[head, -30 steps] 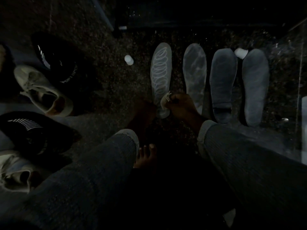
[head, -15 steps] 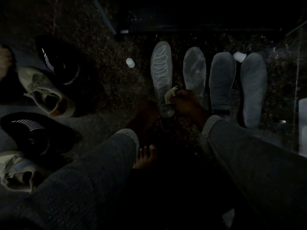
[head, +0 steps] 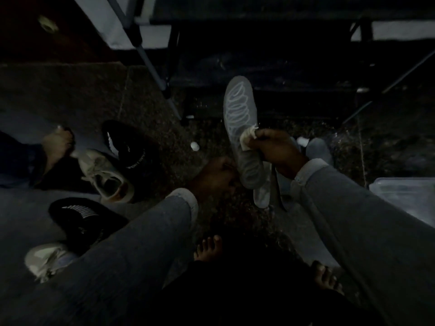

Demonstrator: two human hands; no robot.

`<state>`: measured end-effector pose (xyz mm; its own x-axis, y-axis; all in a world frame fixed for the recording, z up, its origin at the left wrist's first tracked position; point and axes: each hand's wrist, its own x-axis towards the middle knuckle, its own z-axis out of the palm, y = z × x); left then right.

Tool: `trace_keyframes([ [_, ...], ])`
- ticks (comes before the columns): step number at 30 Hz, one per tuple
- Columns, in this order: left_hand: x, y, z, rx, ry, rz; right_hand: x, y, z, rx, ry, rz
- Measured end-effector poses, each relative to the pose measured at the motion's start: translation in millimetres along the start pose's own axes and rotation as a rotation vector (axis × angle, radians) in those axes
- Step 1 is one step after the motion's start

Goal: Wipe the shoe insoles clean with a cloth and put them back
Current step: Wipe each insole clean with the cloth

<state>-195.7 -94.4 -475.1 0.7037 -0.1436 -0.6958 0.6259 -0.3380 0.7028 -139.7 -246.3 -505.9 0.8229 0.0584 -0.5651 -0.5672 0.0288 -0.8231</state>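
While the scene is very dark, these details can be made out.

Right hand: the right hand (head: 275, 149) is raised at centre right, its fingers (head: 261, 135) curled around a small pale cloth (head: 247, 138) that is pressed against the insole.

Left hand: the left hand (head: 216, 176) sits lower and to the left, at the heel half of the insole; its fingers appear to grip the insole's edge, though shadow hides the exact hold.

Insole: a grey insole (head: 240, 128) with a looping pale pattern is held up, toe pointing away from the person, tilted slightly left.

Sleeves: both forearms wear grey sleeves with turned cuffs.

Hard to make out: another insole (head: 317, 149) lies on the floor behind the right wrist, mostly hidden. A small white object (head: 194, 146) on the floor is too dim to identify. Bare toes show at bottom centre and bottom right.

Shoes: two black shoes (head: 127, 147) and two pale sneakers (head: 106, 175) sit well to the left, one sneaker partly cut off by the left sleeve.

Edges and room: speckled floor (head: 200, 128) lies open between the shoes and the hands. A pale container (head: 404, 194) borders the right edge; dark furniture legs stand beyond the insole.
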Motion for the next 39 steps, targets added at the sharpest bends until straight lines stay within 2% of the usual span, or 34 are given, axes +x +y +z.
trace_keyframes([
  [4, -39, 48, -13, -0.195, 0.006, 0.073, -50, -58, -10, 0.012, -0.089, -0.059],
  [8, -92, 87, -24, -0.321, 0.082, 0.058, -103, -100, -20, 0.028, -0.081, -0.187],
  [13, -148, 115, -10, -0.503, 0.125, 0.110, -177, -134, -21, -0.009, -0.131, -0.326],
  [16, -174, 122, 6, -0.662, 0.131, 0.142, -212, -138, -20, -0.134, -0.111, -0.443],
  [21, -188, 131, 28, -0.856, -0.009, 0.186, -244, -136, -20, -0.212, -0.194, -0.535],
  [25, -181, 137, 30, -1.000, -0.303, 0.149, -248, -139, -25, -0.201, -0.220, -0.522],
  [27, -175, 134, 29, -1.059, -0.349, 0.140, -247, -141, -28, -0.170, -0.237, -0.491],
  [31, -167, 141, 24, -1.108, -0.380, 0.189, -245, -146, -30, -0.124, -0.283, -0.450],
  [37, -162, 142, 23, -1.166, -0.344, 0.255, -239, -151, -30, -0.140, -0.226, -0.454],
  [39, -160, 141, 22, -1.179, -0.317, 0.277, -239, -154, -33, -0.204, -0.160, -0.480],
])
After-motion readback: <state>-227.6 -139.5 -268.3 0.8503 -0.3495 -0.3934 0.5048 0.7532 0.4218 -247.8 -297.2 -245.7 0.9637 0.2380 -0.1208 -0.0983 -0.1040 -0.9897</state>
